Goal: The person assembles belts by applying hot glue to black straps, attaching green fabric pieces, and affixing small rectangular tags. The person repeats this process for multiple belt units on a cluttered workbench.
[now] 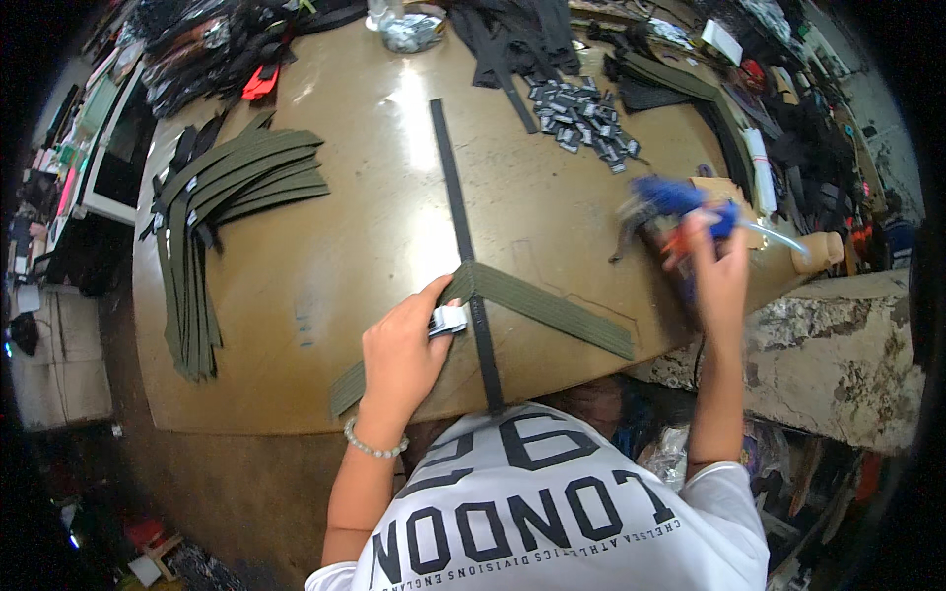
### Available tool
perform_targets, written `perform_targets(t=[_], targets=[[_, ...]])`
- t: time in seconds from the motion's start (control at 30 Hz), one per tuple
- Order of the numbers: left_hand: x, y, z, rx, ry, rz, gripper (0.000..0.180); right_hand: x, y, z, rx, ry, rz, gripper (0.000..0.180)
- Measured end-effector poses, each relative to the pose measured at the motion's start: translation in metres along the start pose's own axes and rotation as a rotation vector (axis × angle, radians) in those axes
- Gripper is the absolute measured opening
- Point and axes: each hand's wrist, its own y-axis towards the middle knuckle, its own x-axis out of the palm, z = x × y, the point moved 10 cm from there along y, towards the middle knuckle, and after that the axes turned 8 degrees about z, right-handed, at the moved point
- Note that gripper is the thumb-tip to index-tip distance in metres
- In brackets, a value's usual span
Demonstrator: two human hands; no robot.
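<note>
My left hand (pixel 404 345) is closed around a small whitish piece with dark edges (pixel 448 320), perhaps a stack of labels. Its fingertips press beside the peak of an olive-green webbing strap (pixel 552 308), bent into an upside-down V. A narrow black strap (pixel 452 187) runs lengthwise on the table and meets the green one at the peak. Over the table's right side, my right hand (pixel 719 281) is closed on a blue object (pixel 680 196). Motion smears it, so its kind is unclear; a pale thin tube-like part (pixel 774 234) extends rightward near it.
Bundled olive straps (pixel 197 236) lie at the left of the brown table (pixel 355 236). A heap of small dark-and-grey labels (pixel 583 118) sits far right of centre, near black straps (pixel 517 44). Farther back stands a clear bag (pixel 412 33). A rough wall ledge (pixel 808 364) borders the right.
</note>
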Motion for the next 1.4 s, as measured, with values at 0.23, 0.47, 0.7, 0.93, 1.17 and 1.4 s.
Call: perform_targets(t=[0.23,0.47,0.7,0.93,1.17,1.4], targets=[[0.0,-0.003,0.006,-0.012,-0.004,-0.01,0.038,-0.146,0.003,0.031,0.359,-1.261,0.414,0.051],[0.003,-0.004,0.002,-0.068,-0.009,-0.024,0.036,0.064,0.045,-0.042,-0.681,-0.564,-0.163,0.016],[0.0,-0.008,0.003,-0.041,-0.019,0.036,0.035,0.099,0.095,0.017,-0.539,-0.642,-0.427,0.013],[-0.013,-0.004,0.014,-0.034,-0.145,0.07,0.027,0.096,-0.001,-0.004,0.184,0.151,-0.373,0.011],[0.001,-0.026,0.0,-0.464,-0.554,-0.02,0.02,0.173,-0.138,-0.016,0.392,0.439,-0.608,0.022],[0.002,-0.008,-0.026,-0.598,-0.503,0.019,0.025,0.141,-0.087,-0.013,0.095,0.153,-0.352,0.028]])
